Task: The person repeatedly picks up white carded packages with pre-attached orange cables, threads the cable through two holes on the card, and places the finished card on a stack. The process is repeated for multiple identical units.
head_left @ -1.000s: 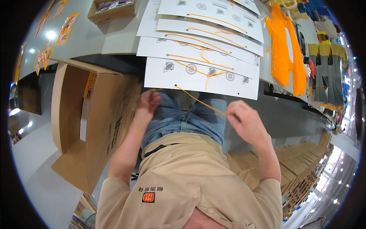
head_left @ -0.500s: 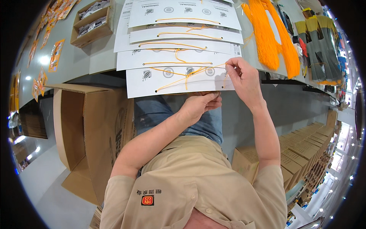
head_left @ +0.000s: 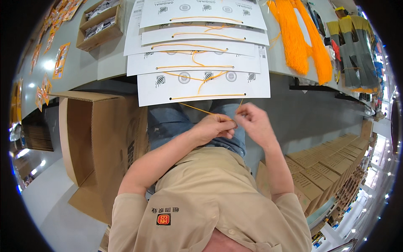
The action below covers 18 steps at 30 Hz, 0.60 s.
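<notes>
A white printed card point(head_left: 193, 89) with two punched holes lies nearest me, overhanging the table's front edge. Orange cord point(head_left: 208, 96) runs straight across its face between the holes, and both ends come down below its lower edge. My left hand point(head_left: 214, 127) is closed in a pinch on the end from the left. Close beside it, my right hand point(head_left: 253, 122), slightly blurred, has its fingers bent at the other end. Beyond this card, several similar white cards point(head_left: 235, 40) overlap in a stack, each strung with orange cord.
Bundles of orange cord point(head_left: 289, 44) lie on the grey table point(head_left: 110, 67) at right, beside grey brushes point(head_left: 352, 52). A divided cardboard tray point(head_left: 94, 43) stands at far left. An open carton point(head_left: 113, 143) is left of my legs; rows of cartons point(head_left: 323, 168) stand to the right.
My right hand has come down from the card's right side to beside my left hand, drawing cord through. The cord across the card is now straight, and both ends hang below the edge.
</notes>
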### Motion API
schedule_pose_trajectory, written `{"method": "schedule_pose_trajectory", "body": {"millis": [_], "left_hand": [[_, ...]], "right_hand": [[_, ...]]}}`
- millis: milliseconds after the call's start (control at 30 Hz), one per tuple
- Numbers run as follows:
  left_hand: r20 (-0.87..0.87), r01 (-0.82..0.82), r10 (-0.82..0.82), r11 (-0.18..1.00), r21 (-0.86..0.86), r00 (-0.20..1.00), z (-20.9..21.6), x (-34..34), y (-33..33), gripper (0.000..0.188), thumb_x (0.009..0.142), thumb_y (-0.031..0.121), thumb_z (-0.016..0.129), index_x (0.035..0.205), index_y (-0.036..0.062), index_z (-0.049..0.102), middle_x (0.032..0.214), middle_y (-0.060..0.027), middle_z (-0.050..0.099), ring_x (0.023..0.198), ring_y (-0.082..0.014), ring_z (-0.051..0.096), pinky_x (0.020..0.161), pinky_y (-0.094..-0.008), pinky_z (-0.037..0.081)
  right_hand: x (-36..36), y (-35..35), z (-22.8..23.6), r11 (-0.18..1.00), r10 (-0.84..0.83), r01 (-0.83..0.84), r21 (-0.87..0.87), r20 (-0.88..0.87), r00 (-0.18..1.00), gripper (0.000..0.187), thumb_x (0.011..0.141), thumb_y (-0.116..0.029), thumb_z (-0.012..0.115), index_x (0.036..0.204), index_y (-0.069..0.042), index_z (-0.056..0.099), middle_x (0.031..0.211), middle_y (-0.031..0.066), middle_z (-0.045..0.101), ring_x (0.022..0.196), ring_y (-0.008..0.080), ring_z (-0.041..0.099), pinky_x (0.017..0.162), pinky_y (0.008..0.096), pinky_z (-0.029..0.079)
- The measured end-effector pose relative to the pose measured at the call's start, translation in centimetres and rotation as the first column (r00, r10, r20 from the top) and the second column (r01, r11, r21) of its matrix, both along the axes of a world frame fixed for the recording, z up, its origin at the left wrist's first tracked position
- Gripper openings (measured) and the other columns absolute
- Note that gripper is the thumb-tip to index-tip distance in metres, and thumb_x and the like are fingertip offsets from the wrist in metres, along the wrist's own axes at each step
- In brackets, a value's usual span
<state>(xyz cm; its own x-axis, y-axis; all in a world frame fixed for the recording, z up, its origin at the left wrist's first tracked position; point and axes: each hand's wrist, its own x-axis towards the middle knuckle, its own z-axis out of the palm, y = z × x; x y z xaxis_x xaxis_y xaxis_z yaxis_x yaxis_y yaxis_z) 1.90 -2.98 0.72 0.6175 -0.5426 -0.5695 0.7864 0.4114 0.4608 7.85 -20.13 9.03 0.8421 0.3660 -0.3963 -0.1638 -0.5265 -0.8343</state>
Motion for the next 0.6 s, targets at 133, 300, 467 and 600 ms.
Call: {"method": "schedule_pose_trajectory", "body": {"millis": [133,300,467,600], "left_hand": [[-0.207,-0.350,0.368,0.929,0.119,0.907,-0.9,-2.0,2.5,0.016,0.100,0.017,0.061,0.105,0.0034,0.068,0.094,-0.0055,0.069,0.082,-0.0150,0.068,0.077,-0.0308,0.058],[0.218,-0.189,0.094,0.863,0.468,0.971,2.4,-3.2,2.9,0.017,0.096,0.009,0.063,0.108,-0.0010,0.070,0.091,-0.0053,0.070,0.075,-0.0100,0.063,0.067,-0.0280,0.053],[0.413,-0.618,0.466,0.665,0.420,0.782,3.2,-0.6,4.0,0.014,0.092,0.007,0.070,0.103,-0.0017,0.070,0.088,-0.0044,0.068,0.071,-0.0100,0.058,0.066,-0.0266,0.049],[0.435,-0.591,0.407,0.638,0.494,0.803,2.7,-0.3,4.6,0.015,0.092,0.010,0.071,0.100,-0.0027,0.068,0.089,-0.0039,0.068,0.073,-0.0110,0.058,0.068,-0.0279,0.050]], "right_hand": [[-2.8,3.3,-1.9,0.980,0.147,-0.176,0.093,0.257,0.955,0.014,0.088,-0.009,0.069,0.095,0.002,0.066,0.089,0.0096,0.071,0.082,0.0176,0.067,0.075,0.0313,0.054],[-1.5,5.1,-2.4,0.996,0.036,-0.035,0.076,-0.011,0.999,0.014,0.087,-0.008,0.068,0.096,0.003,0.067,0.100,0.0127,0.073,0.088,0.0200,0.070,0.083,0.0333,0.055],[-3.4,5.1,-2.9,0.933,-0.040,0.114,0.342,-0.217,0.975,0.011,0.093,-0.004,0.069,0.100,0.004,0.067,0.092,0.0083,0.073,0.087,0.0097,0.067,0.078,0.0264,0.055],[-5.7,5.5,-3.4,0.990,-0.110,0.119,0.081,-0.103,0.989,0.016,0.093,-0.007,0.068,0.106,0.003,0.068,0.089,0.0110,0.071,0.077,0.0168,0.067,0.071,0.0299,0.054]]}}
